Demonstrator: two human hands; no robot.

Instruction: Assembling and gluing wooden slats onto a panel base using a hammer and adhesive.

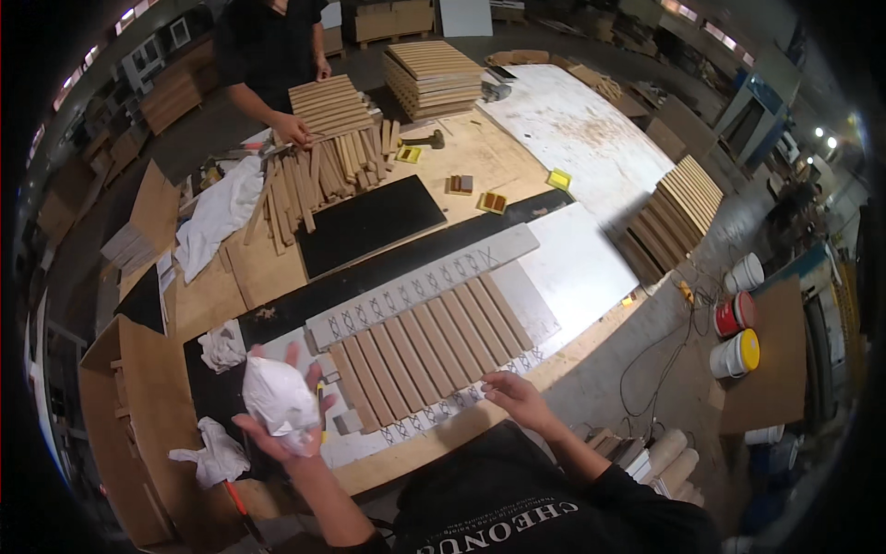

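On my upturned left palm sits a bunched white rag (280, 399), with the fingers of my left hand (281, 434) curled up around it. Over the near edge of a slatted wooden panel (434, 343) is my right hand (519, 399), its thumb and forefinger drawn together. Something tiny and pale may be between those fingertips; I cannot make it out. The panel's brown slats lie side by side with narrow gaps. Along its far side runs a pale board (420, 284) with hand-drawn cross marks, and similar marks show along the near side.
Across the bench a person (277, 65) handles another slatted panel (330, 102) above loose wood strips (323, 175). Stacked panels (434, 78) stand farther back, another stack (672, 217) at right. A hammer (426, 140) lies mid-bench. Crumpled white rags (220, 452) and a cardboard box (129, 434) are at left.
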